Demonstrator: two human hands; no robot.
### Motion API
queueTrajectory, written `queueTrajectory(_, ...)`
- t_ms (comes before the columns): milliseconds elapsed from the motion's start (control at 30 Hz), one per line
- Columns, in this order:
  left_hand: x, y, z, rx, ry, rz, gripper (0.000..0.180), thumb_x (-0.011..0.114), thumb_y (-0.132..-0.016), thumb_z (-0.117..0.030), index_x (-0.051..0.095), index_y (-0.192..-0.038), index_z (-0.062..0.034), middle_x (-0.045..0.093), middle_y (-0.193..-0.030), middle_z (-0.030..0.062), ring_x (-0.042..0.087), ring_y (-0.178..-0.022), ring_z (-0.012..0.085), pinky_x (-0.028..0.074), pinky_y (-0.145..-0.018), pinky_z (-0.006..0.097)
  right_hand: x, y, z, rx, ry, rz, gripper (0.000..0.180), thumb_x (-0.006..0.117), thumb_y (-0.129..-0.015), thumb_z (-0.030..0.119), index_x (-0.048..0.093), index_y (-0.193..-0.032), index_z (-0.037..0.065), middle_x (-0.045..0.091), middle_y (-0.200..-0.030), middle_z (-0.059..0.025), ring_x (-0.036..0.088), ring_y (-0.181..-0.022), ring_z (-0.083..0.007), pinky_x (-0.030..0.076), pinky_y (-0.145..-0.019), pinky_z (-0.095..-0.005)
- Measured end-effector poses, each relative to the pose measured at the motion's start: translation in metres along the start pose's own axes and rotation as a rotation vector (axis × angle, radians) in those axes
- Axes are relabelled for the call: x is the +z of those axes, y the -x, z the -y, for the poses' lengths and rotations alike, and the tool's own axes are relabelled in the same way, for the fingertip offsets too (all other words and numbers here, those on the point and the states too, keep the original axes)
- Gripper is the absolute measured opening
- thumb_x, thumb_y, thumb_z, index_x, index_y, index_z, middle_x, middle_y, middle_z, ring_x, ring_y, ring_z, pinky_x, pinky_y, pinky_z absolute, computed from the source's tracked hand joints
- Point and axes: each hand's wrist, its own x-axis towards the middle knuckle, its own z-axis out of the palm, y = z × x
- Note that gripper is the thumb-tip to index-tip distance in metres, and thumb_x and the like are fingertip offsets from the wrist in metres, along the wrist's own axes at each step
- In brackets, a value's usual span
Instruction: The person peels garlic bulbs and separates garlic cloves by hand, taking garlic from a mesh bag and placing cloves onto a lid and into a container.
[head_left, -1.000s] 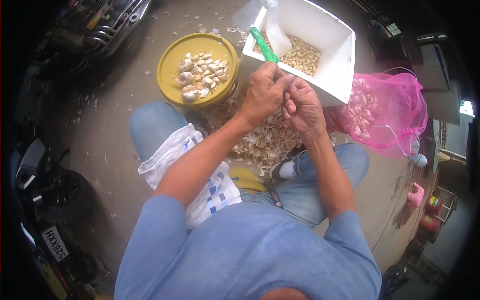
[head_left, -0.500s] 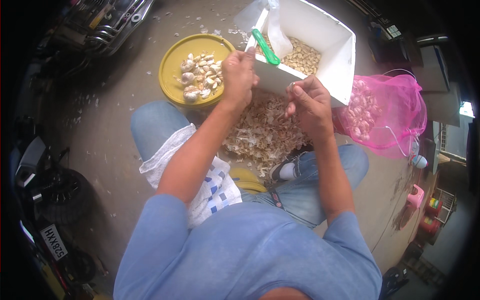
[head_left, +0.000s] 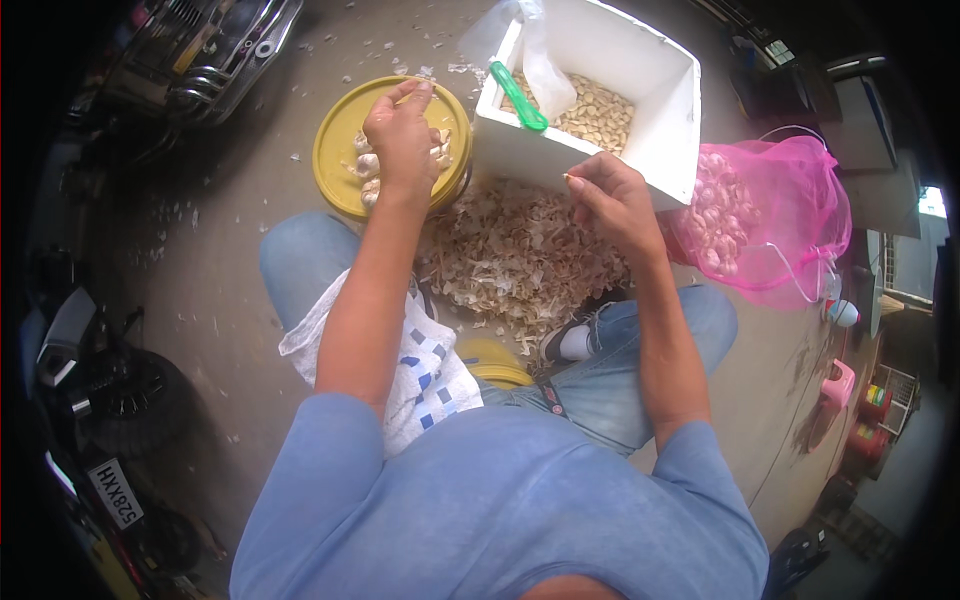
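Note:
My left hand (head_left: pixel 402 140) is over the yellow round lid (head_left: pixel 335 120), its fingers curled with thumb and forefinger close together. Whatever it may pinch cannot be made out. Below and around it, garlic bulbs and loose cloves (head_left: pixel 367 163) lie on the lid, partly hidden by the hand. My right hand (head_left: pixel 612 200) is closed in front of the white foam box (head_left: pixel 540 145), with a small pale garlic clove (head_left: pixel 568 178) between thumb and forefinger. Inside the box are many peeled cloves (head_left: pixel 600 110). Under my hands spreads a heap of garlic skins (head_left: pixel 520 250).
A green-handled tool (head_left: pixel 518 97) and a clear plastic bag (head_left: pixel 545 65) hang over the box's rim. To the right lies a pink mesh bag (head_left: pixel 800 220) with garlic bulbs. A patterned cloth (head_left: pixel 425 385) covers my left thigh. Motorbike parts (head_left: pixel 215 70) stand at the far left.
My left hand has moved left and away from me, from beside the box to above the lid. My right hand has shifted slightly left, staying near the box.

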Motion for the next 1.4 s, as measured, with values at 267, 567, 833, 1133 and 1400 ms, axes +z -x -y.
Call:
queueTrajectory(267,-0.005,-0.014,0.002,-0.112,0.247,0.122,0.010,0.058,-0.099,-0.003,0.063,-0.106,0.0022,0.060,-0.087,0.0076,0.059,-0.071,0.0174,0.055,-0.062,0.036,0.005,-0.009,-0.020,-0.059,0.170,0.044,0.010,0.066,-0.098,0.009,0.065,-0.102,0.000,0.064,-0.076,-0.0018,0.059,-0.060,-0.0071,0.047,-0.051,-0.0244)
queueTrajectory(567,-0.006,-0.006,-0.040,-0.015,0.248,0.304,0.025,0.066,-0.102,-0.019,0.065,-0.108,0.0048,0.065,-0.083,0.0084,0.063,-0.071,0.0147,0.055,-0.060,0.035,0.042,-0.019,-0.039,0.135,0.167,0.149,0.011,0.071,-0.094,0.009,0.066,-0.098,0.000,0.064,-0.071,-0.0017,0.059,-0.058,-0.0078,0.046,-0.049,-0.0266)
queueTrajectory(833,-0.028,-0.023,-0.066,-0.019,0.425,0.185,0.020,0.066,-0.100,-0.014,0.068,-0.106,0.0049,0.063,-0.079,0.0065,0.058,-0.060,0.0123,0.053,-0.052,0.030,0.116,-0.085,-0.060,0.172,0.069,0.146,0.009,0.068,-0.095,0.005,0.062,-0.095,-0.002,0.064,-0.068,-0.0040,0.061,-0.055,-0.0110,0.045,-0.044,-0.0281)
queueTrajectory(1133,-0.016,-0.006,-0.050,-0.035,0.322,0.293,0.017,0.071,-0.096,-0.008,0.061,-0.102,0.0045,0.069,-0.085,0.0144,0.062,-0.063,0.0153,0.053,-0.054,0.030,0.107,-0.085,-0.040,0.044,-0.062,0.218,0.031,0.063,-0.097,0.010,0.063,-0.125,-0.004,0.069,-0.111,-0.0130,0.069,-0.075,-0.0152,0.056,-0.058,-0.0267)
queueTrajectory(1400,0.017,0.072,-0.002,-0.213,-0.085,0.725,0.021,0.075,-0.094,-0.013,0.062,-0.094,0.0029,0.070,-0.077,0.0100,0.057,-0.047,0.0075,0.045,-0.039,0.021,0.027,0.003,0.025,-0.113,-0.209,0.030,0.031,0.064,-0.100,0.009,0.060,-0.128,-0.003,0.069,-0.102,-0.0082,0.068,-0.077,-0.0123,0.055,-0.062,-0.0243)
